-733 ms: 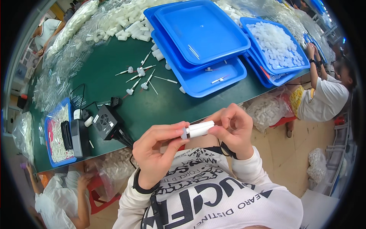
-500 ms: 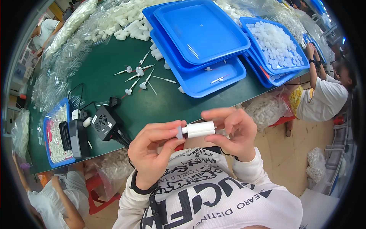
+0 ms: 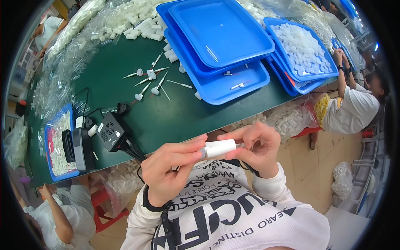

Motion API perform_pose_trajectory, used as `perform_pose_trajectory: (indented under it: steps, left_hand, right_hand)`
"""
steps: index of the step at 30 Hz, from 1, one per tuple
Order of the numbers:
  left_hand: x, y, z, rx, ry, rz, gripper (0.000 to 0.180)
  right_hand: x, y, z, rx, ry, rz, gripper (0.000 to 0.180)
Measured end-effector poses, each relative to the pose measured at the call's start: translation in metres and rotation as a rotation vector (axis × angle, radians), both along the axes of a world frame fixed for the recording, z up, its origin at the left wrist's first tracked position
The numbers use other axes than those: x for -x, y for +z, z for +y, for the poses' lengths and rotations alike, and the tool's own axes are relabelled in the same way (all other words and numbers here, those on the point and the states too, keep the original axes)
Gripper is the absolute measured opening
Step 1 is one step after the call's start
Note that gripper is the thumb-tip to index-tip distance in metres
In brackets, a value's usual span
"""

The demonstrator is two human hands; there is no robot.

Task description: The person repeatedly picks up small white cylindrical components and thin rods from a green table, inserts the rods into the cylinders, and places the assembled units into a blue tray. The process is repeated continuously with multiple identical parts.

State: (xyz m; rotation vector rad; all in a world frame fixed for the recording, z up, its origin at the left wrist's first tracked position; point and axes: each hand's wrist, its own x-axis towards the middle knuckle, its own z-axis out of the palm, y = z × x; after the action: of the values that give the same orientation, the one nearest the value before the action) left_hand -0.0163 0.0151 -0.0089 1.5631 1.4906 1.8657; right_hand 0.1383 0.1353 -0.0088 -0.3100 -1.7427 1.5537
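Observation:
Above my lap, just off the table's near edge, a white plastic cylinder (image 3: 221, 149) is held sideways between my hands. My left hand (image 3: 170, 166) is closed on its left end, thumb and fingers pinching a translucent cap there. My right hand (image 3: 262, 146) is curled at the opposite end, its thumb and fingers closed around a thin part sticking out of the cylinder. Something clear shows among the right fingers, but its shape is hard to make out. Farther off, several thin white sticks with round white caps (image 3: 151, 75) lie loose on the green table (image 3: 112, 62).
Stacked blue trays (image 3: 221, 33) stand ahead; another blue tray (image 3: 273, 31) holds white discs. White cylinders (image 3: 146, 29) and clear tubes (image 3: 58, 89) are heaped beyond. A black box with a fan (image 3: 110, 130) sits left, beside a blue bin (image 3: 56, 173). Other people sit on both sides.
The cylinder has tilted, its right end now higher, and my left fingers have moved over the cap, covering more of it. My right fingers have closed in around the thin end.

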Motion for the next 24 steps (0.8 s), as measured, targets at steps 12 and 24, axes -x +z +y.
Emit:
perform_pose_trajectory:
  steps: [12, 24]
  left_hand:
    - [0.011, 0.001, 0.0, 0.306, -0.195, -0.336, 0.033]
    - [0.013, -0.004, 0.0, 0.29, -0.169, -0.491, 0.023]
  right_hand:
    - [0.009, -0.013, -0.003, -0.157, -0.041, -0.041, 0.035]
    - [-0.001, -0.002, 0.003, -0.278, -0.065, -0.376, 0.021]
